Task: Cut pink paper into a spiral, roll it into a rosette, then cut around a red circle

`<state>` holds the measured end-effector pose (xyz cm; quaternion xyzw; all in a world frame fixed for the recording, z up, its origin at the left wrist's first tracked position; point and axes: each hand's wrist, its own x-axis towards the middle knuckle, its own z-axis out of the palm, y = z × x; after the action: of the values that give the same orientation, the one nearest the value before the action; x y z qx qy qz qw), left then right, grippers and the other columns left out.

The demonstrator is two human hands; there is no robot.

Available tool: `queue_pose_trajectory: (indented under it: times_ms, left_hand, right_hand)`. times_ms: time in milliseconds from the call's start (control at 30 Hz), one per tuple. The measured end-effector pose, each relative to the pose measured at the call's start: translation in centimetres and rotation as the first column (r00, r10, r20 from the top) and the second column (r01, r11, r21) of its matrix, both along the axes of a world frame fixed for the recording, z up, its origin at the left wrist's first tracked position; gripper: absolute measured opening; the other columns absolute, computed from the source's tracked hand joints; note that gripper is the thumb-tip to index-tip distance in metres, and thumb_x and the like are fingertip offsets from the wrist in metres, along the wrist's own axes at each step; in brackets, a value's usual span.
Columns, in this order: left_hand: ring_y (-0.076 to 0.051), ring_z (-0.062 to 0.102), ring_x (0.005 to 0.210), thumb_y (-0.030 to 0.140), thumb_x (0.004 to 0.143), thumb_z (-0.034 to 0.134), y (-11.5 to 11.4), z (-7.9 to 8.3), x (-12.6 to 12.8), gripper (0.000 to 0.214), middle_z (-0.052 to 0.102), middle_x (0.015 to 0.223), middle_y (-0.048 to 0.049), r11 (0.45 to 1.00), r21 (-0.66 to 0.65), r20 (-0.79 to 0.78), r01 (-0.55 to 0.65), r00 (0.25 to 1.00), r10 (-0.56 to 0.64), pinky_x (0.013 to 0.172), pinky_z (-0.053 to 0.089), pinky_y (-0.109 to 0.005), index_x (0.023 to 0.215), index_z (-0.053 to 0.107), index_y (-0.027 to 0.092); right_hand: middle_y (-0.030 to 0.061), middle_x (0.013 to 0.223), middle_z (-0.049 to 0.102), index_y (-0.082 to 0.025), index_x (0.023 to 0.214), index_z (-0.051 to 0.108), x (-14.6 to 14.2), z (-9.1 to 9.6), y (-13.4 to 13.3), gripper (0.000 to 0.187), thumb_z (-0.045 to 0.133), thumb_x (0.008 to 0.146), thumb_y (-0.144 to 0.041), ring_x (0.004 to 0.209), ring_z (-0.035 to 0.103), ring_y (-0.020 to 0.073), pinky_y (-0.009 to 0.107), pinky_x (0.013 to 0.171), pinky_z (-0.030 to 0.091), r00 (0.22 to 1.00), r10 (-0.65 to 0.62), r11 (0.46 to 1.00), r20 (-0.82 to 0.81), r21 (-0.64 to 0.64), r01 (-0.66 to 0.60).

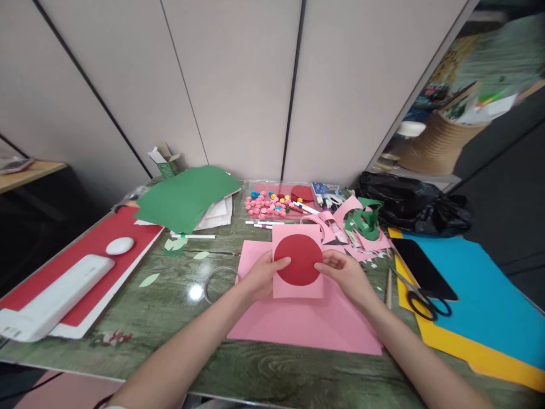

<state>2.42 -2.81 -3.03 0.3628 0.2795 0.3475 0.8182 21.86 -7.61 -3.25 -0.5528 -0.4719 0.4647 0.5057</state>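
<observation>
My left hand point(264, 276) grips the left edge of a pink paper rectangle point(298, 292), its thumb lying on a red paper circle point(298, 259). From the other side my right hand point(340, 270) pinches the circle's right edge, its other fingers curled behind. The circle lies flat against the pink rectangle; whether it is glued on cannot be seen. Both are held up over a larger pink sheet point(298, 326) on the table. A roll of clear tape point(205, 284) lies beside my left wrist.
Scissors point(426, 304) and a black phone point(421, 267) lie on blue point(494, 284) and yellow sheets at right. Behind are pink and green scraps point(364, 224) and small pink pieces point(266, 204). Green sheets point(187, 196) and a long white device point(59, 295) occupy the left.
</observation>
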Motion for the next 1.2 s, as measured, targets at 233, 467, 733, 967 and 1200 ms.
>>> queue_pose_trajectory:
  times_ms: [233, 467, 733, 967, 1200]
  left_hand:
    - [-0.026, 0.064, 0.094, 0.027, 0.074, 0.069, 0.0, -0.2, 0.4, 0.035, 0.07, 0.1, -0.0131, 0.999, -0.042, -0.02, -0.028, 0.999, 0.027, 0.09, 0.044, -0.041, 0.104, 0.064, 0.01]
    - [-0.026, 0.064, 0.095, 0.03, 0.077, 0.065, 0.0, -0.6, 0.7, 0.034, 0.07, 0.103, -0.0132, 0.994, -0.102, -0.012, -0.033, 0.999, 0.032, 0.092, 0.044, -0.042, 0.106, 0.064, 0.011]
    - [-0.025, 0.064, 0.095, 0.031, 0.08, 0.062, -0.1, -0.7, 0.8, 0.031, 0.069, 0.104, -0.0126, 0.994, -0.095, -0.044, -0.048, 0.998, 0.044, 0.091, 0.045, -0.041, 0.104, 0.064, 0.012]
    - [-0.026, 0.063, 0.097, 0.034, 0.079, 0.062, -0.2, -0.5, 0.9, 0.033, 0.069, 0.105, -0.0129, 0.991, -0.107, -0.073, -0.077, 0.995, 0.07, 0.092, 0.044, -0.042, 0.103, 0.065, 0.012]
    - [-0.026, 0.064, 0.095, 0.033, 0.078, 0.064, -0.1, -0.4, 0.8, 0.035, 0.068, 0.105, -0.0133, 0.987, -0.143, -0.042, -0.07, 0.997, 0.064, 0.092, 0.043, -0.043, 0.106, 0.063, 0.012]
  right_hand:
    - [0.001, 0.071, 0.067, -0.019, 0.075, 0.064, -0.1, -0.5, 0.2, 0.026, 0.08, 0.056, -0.029, 0.064, 0.061, 0.0142, 0.027, 0.065, 0.049, 0.998, -0.015, 0.998, -0.06, -0.057, 0.012]
    - [-0.0021, 0.067, 0.063, -0.02, 0.075, 0.061, 0.1, -1.0, 0.2, 0.029, 0.08, 0.056, -0.029, 0.059, 0.056, 0.0122, 0.026, 0.06, 0.048, 1.0, 0.009, 0.998, -0.014, -0.06, -0.01]
    - [-0.0015, 0.073, 0.064, -0.02, 0.079, 0.06, 0.4, -1.7, 0.2, 0.029, 0.079, 0.058, -0.023, 0.067, 0.058, 0.0129, 0.026, 0.065, 0.047, 0.994, 0.047, 0.996, -0.095, -0.077, -0.054]
    - [-0.002, 0.075, 0.063, -0.021, 0.08, 0.06, 0.3, -1.6, 0.0, 0.026, 0.078, 0.061, -0.021, 0.07, 0.057, 0.0132, 0.026, 0.066, 0.046, 0.992, 0.074, 0.994, -0.103, -0.072, -0.082]
    - [0.0024, 0.085, 0.066, -0.02, 0.084, 0.064, 0.3, -1.0, 0.0, 0.016, 0.07, 0.073, -0.029, 0.08, 0.06, 0.016, 0.029, 0.076, 0.047, 0.989, 0.11, 0.989, -0.094, -0.089, -0.118]
